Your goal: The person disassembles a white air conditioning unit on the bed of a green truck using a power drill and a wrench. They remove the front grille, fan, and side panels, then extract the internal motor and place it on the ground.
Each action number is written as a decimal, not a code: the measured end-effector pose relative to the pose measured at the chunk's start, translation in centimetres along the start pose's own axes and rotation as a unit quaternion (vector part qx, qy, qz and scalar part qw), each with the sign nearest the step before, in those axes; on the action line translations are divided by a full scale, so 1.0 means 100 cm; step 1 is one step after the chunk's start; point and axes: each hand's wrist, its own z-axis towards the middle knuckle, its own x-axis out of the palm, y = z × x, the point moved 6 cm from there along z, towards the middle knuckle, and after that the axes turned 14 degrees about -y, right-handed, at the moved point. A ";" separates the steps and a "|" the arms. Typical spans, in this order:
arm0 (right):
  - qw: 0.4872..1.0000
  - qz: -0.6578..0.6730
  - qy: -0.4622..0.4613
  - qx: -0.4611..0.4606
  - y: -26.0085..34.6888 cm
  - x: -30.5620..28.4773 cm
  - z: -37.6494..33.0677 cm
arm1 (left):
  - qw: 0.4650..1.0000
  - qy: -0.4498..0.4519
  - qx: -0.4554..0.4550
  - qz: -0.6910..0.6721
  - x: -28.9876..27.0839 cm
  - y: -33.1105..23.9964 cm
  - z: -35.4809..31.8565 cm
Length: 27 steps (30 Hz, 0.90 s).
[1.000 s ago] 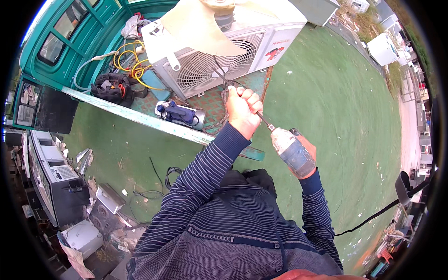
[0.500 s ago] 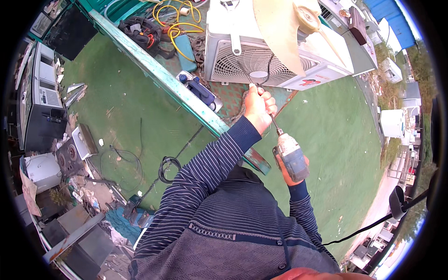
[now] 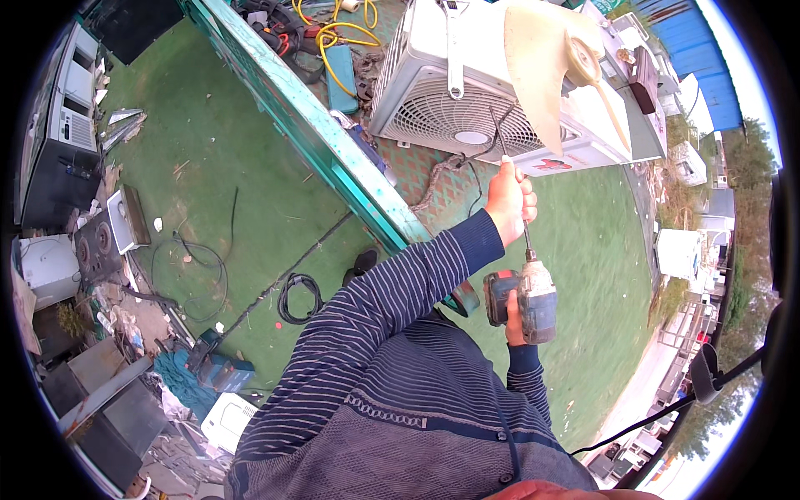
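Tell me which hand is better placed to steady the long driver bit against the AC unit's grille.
Left. The left hand already grips the long bit near the white AC unit. The right hand sits further back, holding the cordless driver, so it likely stays there.

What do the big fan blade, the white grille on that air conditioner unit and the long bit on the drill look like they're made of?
The fan blade looks like cream plastic, smooth and matte, slightly yellowed. The grille seems to be white-painted metal or moulded plastic; its thin even slats fit either. The bit, steadied by the left hand, looks like dark steel, thin and straight. The drill sits in the right hand.
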 end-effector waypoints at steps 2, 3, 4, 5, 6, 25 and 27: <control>0.992 0.041 0.003 0.117 -0.042 0.004 -0.011 | 1.000 0.009 0.002 0.004 0.001 0.003 0.004; 0.992 0.043 0.007 0.116 -0.042 0.005 -0.009 | 1.000 0.020 0.005 0.007 -0.001 0.002 0.012; 0.992 0.043 0.008 0.117 -0.032 0.005 -0.006 | 0.999 0.032 0.004 0.010 0.002 0.001 0.014; 0.998 0.024 0.008 0.062 -0.013 0.001 0.000 | 0.999 0.033 0.003 0.017 0.003 0.000 0.017; 1.000 0.005 0.007 0.008 0.004 0.001 0.006 | 0.999 0.032 0.001 0.025 0.004 -0.002 0.019; 0.979 -0.084 -0.047 -0.179 0.064 0.015 0.041 | 0.997 0.055 0.005 0.060 0.017 -0.018 0.029; 0.984 -0.048 -0.037 -0.169 0.070 0.015 0.043 | 0.997 0.045 0.005 0.056 0.017 -0.018 0.027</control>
